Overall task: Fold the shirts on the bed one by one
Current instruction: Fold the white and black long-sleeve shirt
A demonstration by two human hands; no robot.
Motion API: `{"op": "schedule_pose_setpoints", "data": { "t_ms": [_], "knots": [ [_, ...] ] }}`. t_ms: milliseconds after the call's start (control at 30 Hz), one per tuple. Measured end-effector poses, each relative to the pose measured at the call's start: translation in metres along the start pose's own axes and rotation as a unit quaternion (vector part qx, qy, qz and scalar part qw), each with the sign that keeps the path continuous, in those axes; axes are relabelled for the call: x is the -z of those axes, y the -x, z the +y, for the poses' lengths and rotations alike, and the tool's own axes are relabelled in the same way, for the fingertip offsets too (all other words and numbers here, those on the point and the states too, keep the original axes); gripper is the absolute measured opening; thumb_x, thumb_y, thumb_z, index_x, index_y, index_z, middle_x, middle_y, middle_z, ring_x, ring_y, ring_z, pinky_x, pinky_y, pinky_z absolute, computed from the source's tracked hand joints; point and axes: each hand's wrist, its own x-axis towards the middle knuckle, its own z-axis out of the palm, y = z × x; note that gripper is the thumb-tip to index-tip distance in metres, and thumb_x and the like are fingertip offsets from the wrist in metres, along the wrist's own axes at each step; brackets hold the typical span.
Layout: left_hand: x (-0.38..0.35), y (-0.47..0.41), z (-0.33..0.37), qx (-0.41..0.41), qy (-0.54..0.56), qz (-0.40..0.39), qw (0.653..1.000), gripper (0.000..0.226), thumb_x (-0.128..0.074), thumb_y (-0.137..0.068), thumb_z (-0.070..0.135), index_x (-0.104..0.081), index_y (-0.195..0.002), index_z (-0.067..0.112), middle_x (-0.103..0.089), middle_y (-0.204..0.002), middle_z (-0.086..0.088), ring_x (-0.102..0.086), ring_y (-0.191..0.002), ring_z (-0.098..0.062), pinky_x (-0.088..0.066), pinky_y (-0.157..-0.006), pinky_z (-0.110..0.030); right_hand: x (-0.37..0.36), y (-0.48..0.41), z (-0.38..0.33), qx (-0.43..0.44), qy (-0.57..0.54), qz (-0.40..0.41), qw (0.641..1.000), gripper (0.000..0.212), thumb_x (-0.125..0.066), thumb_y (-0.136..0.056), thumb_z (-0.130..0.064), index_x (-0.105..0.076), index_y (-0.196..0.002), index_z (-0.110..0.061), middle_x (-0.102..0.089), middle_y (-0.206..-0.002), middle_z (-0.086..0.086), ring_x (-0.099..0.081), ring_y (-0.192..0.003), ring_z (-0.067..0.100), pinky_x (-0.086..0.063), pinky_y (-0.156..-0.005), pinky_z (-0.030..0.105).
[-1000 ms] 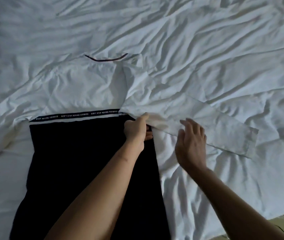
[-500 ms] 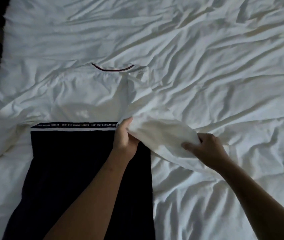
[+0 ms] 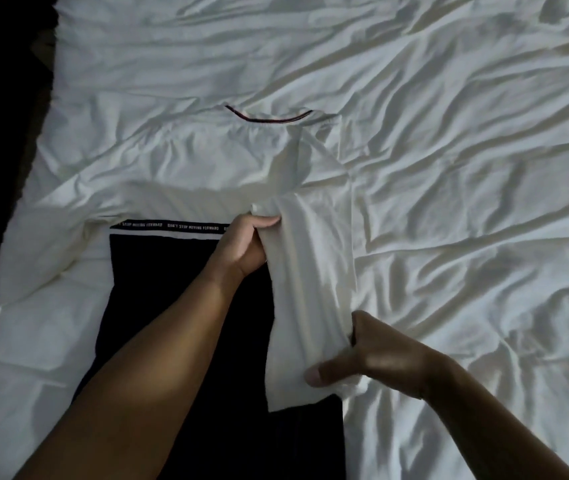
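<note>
A long-sleeved shirt (image 3: 186,168) lies flat on the bed, white on top and black below a printed band, with a dark-trimmed collar (image 3: 269,118) at the far end. Its right sleeve (image 3: 310,271) is folded back and runs down along the black body's right edge. My left hand (image 3: 243,244) grips the sleeve near the shoulder fold. My right hand (image 3: 362,355) pinches the sleeve near its cuff, thumb on top. The shirt's left sleeve (image 3: 44,258) lies spread out to the left.
A wrinkled white bedsheet (image 3: 466,202) covers the bed all round the shirt. The bed's left edge (image 3: 38,133) drops into a dark area at the far left.
My right hand has carried the right sleeve from out at the right down and in, laying it along the shirt's body. My left hand stayed at the shoulder fold.
</note>
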Motion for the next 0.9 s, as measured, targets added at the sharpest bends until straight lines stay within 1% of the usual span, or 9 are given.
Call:
{"op": "schedule_pose_setpoints", "data": {
  "t_ms": [200, 267, 333, 400, 467, 600, 700, 800, 900],
  "knots": [
    [0.012, -0.019, 0.009, 0.013, -0.087, 0.021, 0.996, 0.035, -0.049, -0.09, -0.013, -0.071, -0.114, 0.001, -0.077, -0.101, -0.015, -0.075, -0.095, -0.031, -0.061, -0.09, -0.043, -0.041, -0.018, 0.05, -0.018, -0.118, 0.035, 0.992, 0.029, -0.087, -0.076, 0.0, -0.078, -0.103, 0.004, -0.077, -0.106, 0.02, -0.074, -0.103, 0.036, -0.06, -0.091, 0.043],
    [0.013, -0.021, 0.008, 0.012, -0.098, 0.028, 0.995, 0.029, -0.054, -0.092, -0.009, -0.071, -0.114, 0.0, -0.077, -0.103, -0.018, -0.074, -0.1, -0.035, -0.061, -0.09, -0.045, -0.051, -0.021, 0.067, -0.036, -0.16, 0.058, 0.985, 0.031, -0.087, -0.074, -0.002, -0.078, -0.102, 0.005, -0.077, -0.106, 0.023, -0.074, -0.1, 0.037, -0.06, -0.091, 0.045],
    [0.016, -0.019, 0.007, 0.014, -0.088, 0.032, 0.995, 0.029, -0.063, -0.093, 0.001, -0.071, -0.12, -0.003, -0.073, -0.118, -0.024, -0.071, -0.112, -0.041, -0.057, -0.1, -0.051, -0.059, -0.025, 0.08, -0.05, -0.201, 0.09, 0.974, 0.034, -0.088, -0.072, -0.005, -0.077, -0.102, 0.007, -0.076, -0.105, 0.025, -0.073, -0.097, 0.037, -0.06, -0.091, 0.046],
    [0.024, -0.008, 0.002, 0.003, -0.08, 0.046, 0.996, 0.034, -0.07, -0.093, 0.01, -0.071, -0.126, 0.0, -0.072, -0.125, -0.021, -0.07, -0.117, -0.037, -0.054, -0.106, -0.05, -0.066, -0.029, 0.091, -0.051, -0.236, 0.124, 0.962, 0.04, -0.088, -0.069, -0.007, -0.075, -0.103, 0.01, -0.075, -0.105, 0.028, -0.073, -0.099, 0.042, -0.059, -0.093, 0.049],
    [0.035, 0.015, -0.006, 0.0, -0.109, 0.06, 0.992, 0.03, -0.072, -0.094, 0.018, -0.074, -0.122, 0.007, -0.076, -0.119, -0.013, -0.073, -0.113, -0.03, -0.054, -0.105, -0.045, -0.07, -0.032, 0.098, -0.046, -0.256, 0.156, 0.953, 0.043, -0.088, -0.067, -0.007, -0.074, -0.104, 0.011, -0.075, -0.104, 0.028, -0.073, -0.098, 0.043, -0.061, -0.09, 0.048],
    [0.06, 0.081, -0.041, 0.085, -0.23, 0.062, 0.967, 0.036, -0.068, -0.094, 0.036, -0.076, -0.114, 0.008, -0.078, -0.107, -0.014, -0.073, -0.092, -0.028, -0.058, -0.086, -0.041, -0.077, -0.034, 0.107, -0.019, -0.284, 0.183, 0.941, 0.036, -0.082, -0.075, 0.002, -0.072, -0.109, 0.01, -0.075, -0.106, 0.028, -0.073, -0.099, 0.043, -0.061, -0.09, 0.049],
    [0.073, 0.127, -0.068, 0.153, -0.258, 0.052, 0.952, 0.041, -0.069, -0.092, 0.042, -0.079, -0.103, 0.004, -0.077, -0.094, -0.019, -0.072, -0.075, -0.031, -0.058, -0.072, -0.039, -0.084, -0.034, 0.112, -0.004, -0.31, 0.188, 0.932, 0.039, -0.081, -0.076, 0.003, -0.071, -0.113, 0.008, -0.074, -0.108, 0.028, -0.072, -0.101, 0.044, -0.06, -0.089, 0.05],
    [0.077, 0.159, -0.094, 0.173, -0.248, 0.052, 0.952, 0.037, -0.07, -0.093, 0.034, -0.079, -0.108, 0.002, -0.078, -0.104, -0.021, -0.076, -0.092, -0.038, -0.059, -0.084, -0.046, -0.094, -0.033, 0.115, 0.009, -0.33, 0.21, 0.92, 0.035, -0.079, -0.078, 0.002, -0.072, -0.112, 0.006, -0.075, -0.105, 0.026, -0.074, -0.093, 0.038, -0.063, -0.079, 0.043],
    [0.081, 0.175, -0.112, 0.105, -0.217, 0.099, 0.966, 0.037, -0.074, -0.09, 0.023, -0.07, -0.104, -0.011, -0.073, -0.107, -0.031, -0.07, -0.106, -0.05, -0.057, -0.091, -0.057, -0.104, -0.031, 0.123, 0.025, -0.312, 0.263, 0.913, 0.028, -0.077, -0.084, -0.001, -0.072, -0.111, 0.006, -0.077, -0.102, 0.024, -0.076, -0.09, 0.037, -0.063, -0.082, 0.044]
  ]
}}
